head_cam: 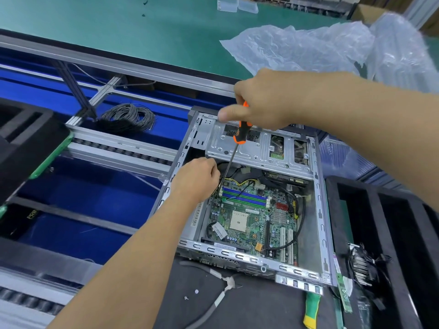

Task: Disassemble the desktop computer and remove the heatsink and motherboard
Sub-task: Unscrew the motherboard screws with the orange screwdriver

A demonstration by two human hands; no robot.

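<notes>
Crowding the motherboard (247, 217): cables (299, 210), drive cage (256, 143).

Right hand (266, 103) raised, its grip wrapped round a handle; left hand (198, 180) lower, fingers curled, arm outstretched.

Bright, even overhead light, cool white — shadows soft and short. Dull glare on the crumpled plastic sheet (332, 48) and the steel drive cage (259, 148). Wide-angle distortion: the conveyor rails (114, 143) bow and tilt toward the left edge. Right hand (263, 103) slightly motion-blurred at the thumb. Motherboard (249, 217) sharp; far corners soft, slightly smeared.
</notes>
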